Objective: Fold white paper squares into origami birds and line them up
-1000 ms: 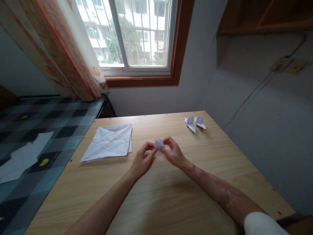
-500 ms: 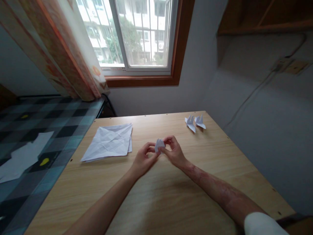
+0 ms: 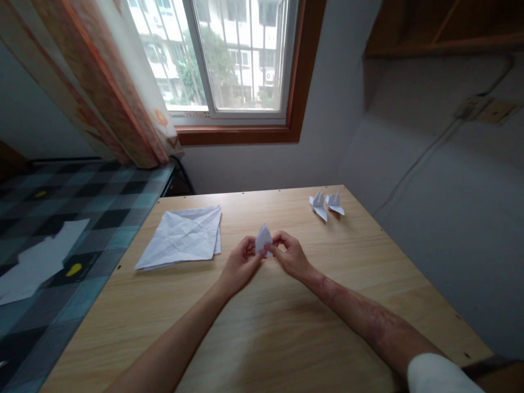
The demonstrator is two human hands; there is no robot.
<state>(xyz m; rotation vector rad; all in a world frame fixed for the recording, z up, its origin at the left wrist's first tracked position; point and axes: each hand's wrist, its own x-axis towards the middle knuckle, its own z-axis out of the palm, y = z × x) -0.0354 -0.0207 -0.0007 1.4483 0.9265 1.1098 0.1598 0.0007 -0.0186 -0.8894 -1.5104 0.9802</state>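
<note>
A small folded white paper piece (image 3: 263,238) stands point-up between both hands, just above the middle of the wooden table (image 3: 262,327). My left hand (image 3: 238,266) pinches its left lower side with curled fingers. My right hand (image 3: 289,254) pinches its right lower side. Both hands meet under the paper, a little above the tabletop.
A stack of creased white paper sheets (image 3: 183,237) lies to the left of the hands. Two finished folded paper figures (image 3: 326,204) sit at the table's far right corner. A bed with a checked cover (image 3: 49,229) borders the table's left edge; a wall runs along the right.
The folded paper has been turned up between the fingers, so its point now stands higher. Both hands stayed in about the same place, the right one slightly lower.
</note>
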